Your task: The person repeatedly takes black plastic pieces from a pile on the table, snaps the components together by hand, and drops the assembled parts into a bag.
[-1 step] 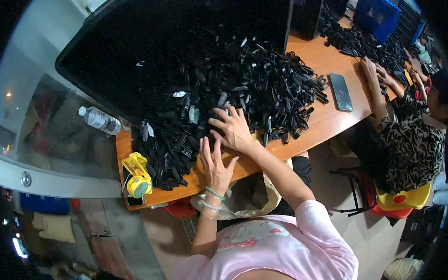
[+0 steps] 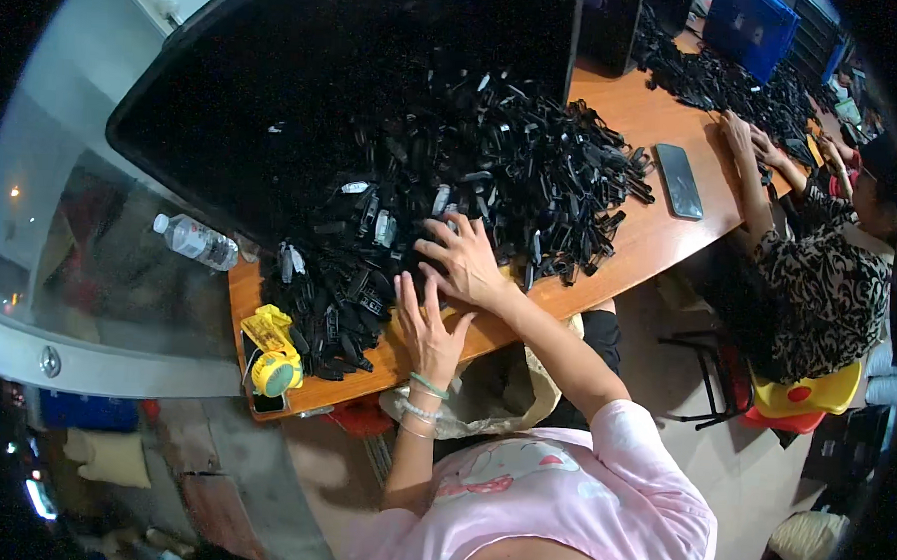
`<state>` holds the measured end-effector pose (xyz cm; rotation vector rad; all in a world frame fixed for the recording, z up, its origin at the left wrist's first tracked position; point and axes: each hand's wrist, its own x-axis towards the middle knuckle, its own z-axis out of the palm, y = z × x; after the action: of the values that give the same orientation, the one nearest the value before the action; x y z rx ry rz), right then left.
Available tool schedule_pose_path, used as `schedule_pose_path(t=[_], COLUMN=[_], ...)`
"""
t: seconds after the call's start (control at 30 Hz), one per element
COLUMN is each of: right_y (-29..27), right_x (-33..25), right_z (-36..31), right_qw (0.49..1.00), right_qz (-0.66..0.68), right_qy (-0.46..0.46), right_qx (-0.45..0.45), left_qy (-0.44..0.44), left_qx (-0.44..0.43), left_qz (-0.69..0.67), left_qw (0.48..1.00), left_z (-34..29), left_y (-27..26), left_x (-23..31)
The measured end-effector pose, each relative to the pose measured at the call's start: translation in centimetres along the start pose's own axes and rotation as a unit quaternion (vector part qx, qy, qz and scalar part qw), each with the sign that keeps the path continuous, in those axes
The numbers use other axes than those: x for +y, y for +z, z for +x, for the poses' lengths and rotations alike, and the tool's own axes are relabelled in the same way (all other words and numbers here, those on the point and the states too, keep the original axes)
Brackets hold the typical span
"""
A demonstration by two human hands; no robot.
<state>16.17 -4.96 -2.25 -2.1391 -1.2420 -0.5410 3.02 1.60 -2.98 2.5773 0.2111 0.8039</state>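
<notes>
A large heap of small black plastic pieces (image 2: 563, 175) covers the wooden table (image 2: 690, 125); their exact kind is too small to tell. My right hand (image 2: 469, 266) reaches over the heap's near edge, fingers spread and touching the pieces. Just left of it and nearer to me, my left hand (image 2: 431, 337) has its fingers stretched apart, over the table's front edge. A smaller cluster of black pieces (image 2: 332, 315) lies to its left. Neither hand visibly grips anything, though the right fingertips are partly lost among the dark pieces.
Behind the heap rises a big black bin (image 2: 207, 89). A water bottle (image 2: 198, 242) lies at the left. At the table's left corner sits a yellow tape measure-like object (image 2: 276, 368). A phone (image 2: 679, 181) rests to the right, near a seated co-worker (image 2: 819, 286). An open bag (image 2: 534, 394) hangs below the edge.
</notes>
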Motion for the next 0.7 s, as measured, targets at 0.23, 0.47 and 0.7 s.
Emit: schedule_pose_path(t=[0.23, 0.47, 0.7], right_y=[-0.3, -0.5, -1.7], right_x=[-1.9, -1.5, -3.1], right_z=[-3.3, -4.4, -5.9], right_qw=[0.998, 0.986, 0.977], right_qz=[0.056, 0.166, 0.211], right_qy=[0.015, -0.026, -0.006], right_qx=[0.022, 0.018, -0.031], left_qy=[-0.035, 0.007, -0.01], left_qx=[-0.041, 0.015, 0.054], left_qz=[-0.024, -0.013, 0.023], left_qw=[0.998, 1.0, 0.998], left_z=[-1.4, -2.3, -3.4], left_y=[0.4, 1.0, 2.5], left_x=[0.2, 0.2, -0.4])
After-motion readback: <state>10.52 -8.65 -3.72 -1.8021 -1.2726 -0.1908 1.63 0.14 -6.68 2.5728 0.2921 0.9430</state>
